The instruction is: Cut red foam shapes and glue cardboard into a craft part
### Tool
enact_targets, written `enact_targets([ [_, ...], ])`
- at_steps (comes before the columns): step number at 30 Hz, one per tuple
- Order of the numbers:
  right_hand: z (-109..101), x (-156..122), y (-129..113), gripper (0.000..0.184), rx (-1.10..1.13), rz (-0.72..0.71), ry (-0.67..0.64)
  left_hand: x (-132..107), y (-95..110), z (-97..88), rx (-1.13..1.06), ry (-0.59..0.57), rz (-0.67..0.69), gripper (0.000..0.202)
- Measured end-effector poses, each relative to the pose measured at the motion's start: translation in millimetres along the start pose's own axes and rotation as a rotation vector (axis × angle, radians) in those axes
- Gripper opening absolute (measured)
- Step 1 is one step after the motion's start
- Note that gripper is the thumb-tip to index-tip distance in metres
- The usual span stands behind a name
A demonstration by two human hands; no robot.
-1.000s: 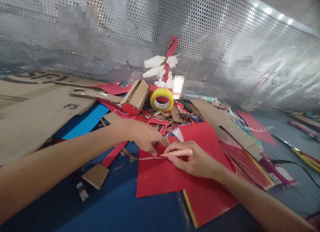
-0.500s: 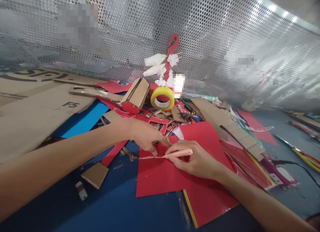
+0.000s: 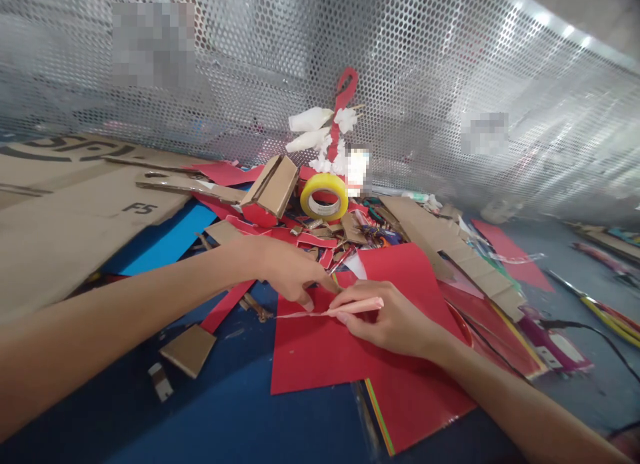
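Observation:
A red sheet of paper (image 3: 320, 357) lies in front of me on more red sheets. My right hand (image 3: 380, 321) grips a slim pink pen-shaped tool (image 3: 363, 306), tilted low over the sheet, its tip near the paper. Leftward from the tip a thin, pale, uneven line (image 3: 295, 315) crosses the red sheet; I cannot tell whether it is a cut or a mark. My left hand (image 3: 295, 272) is just left of it, thumb and index finger apart and resting on the paper, holding nothing. Its other fingers are partly hidden.
Behind the hands stand a yellow tape roll (image 3: 324, 197), a cardboard box piece (image 3: 270, 187) and white flowers (image 3: 310, 121) on a red strip. Cardboard sheets (image 3: 90, 211) cover the left. A small cardboard square (image 3: 189, 351) lies nearer. Scissors (image 3: 595, 307) and a purple glue gun (image 3: 555, 344) are right.
My hands, the pink tool and the red paper keep nearly the same places. The whole view has shifted very slightly.

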State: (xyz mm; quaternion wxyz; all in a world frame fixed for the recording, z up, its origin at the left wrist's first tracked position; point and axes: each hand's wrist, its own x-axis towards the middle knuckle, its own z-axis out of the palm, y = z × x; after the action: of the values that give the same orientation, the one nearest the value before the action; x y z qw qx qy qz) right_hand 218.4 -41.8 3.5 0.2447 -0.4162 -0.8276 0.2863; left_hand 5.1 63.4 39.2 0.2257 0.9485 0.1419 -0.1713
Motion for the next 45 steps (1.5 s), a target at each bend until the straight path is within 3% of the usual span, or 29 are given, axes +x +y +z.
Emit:
enact_targets([
  [4, -3, -2, 1, 0.019, 0.000, 0.085, 0.021, 0, -1, 0.8, 0.012, 0.017, -0.003, 0.057],
  [10, -1, 1, -2, 0.018, 0.026, 0.010, -0.013, 0, -3, 1.7, 0.008, -0.001, -0.006, 0.053],
  [15, -2, -2, 1, 0.020, 0.006, 0.087, 0.021, 0, -3, 2.0, 0.035, 0.008, -0.029, 0.060],
  [21, -2, 0, 0, 0.018, 0.003, 0.040, -0.007, 1, -5, 1.5, -0.014, 0.002, 0.022, 0.054],
  [26, -6, -3, 4, 0.018, -0.022, 0.092, 0.020, 2, -9, 5.8, -0.011, 0.051, 0.019, 0.063],
  [41, -9, -4, 6, 0.018, -0.016, 0.088, -0.008, 3, -14, 9.8, -0.026, 0.058, -0.022, 0.063],
  [45, -11, -4, 7, 0.015, -0.073, 0.126, 0.038, 3, -13, 8.2, -0.034, 0.063, -0.006, 0.063],
])
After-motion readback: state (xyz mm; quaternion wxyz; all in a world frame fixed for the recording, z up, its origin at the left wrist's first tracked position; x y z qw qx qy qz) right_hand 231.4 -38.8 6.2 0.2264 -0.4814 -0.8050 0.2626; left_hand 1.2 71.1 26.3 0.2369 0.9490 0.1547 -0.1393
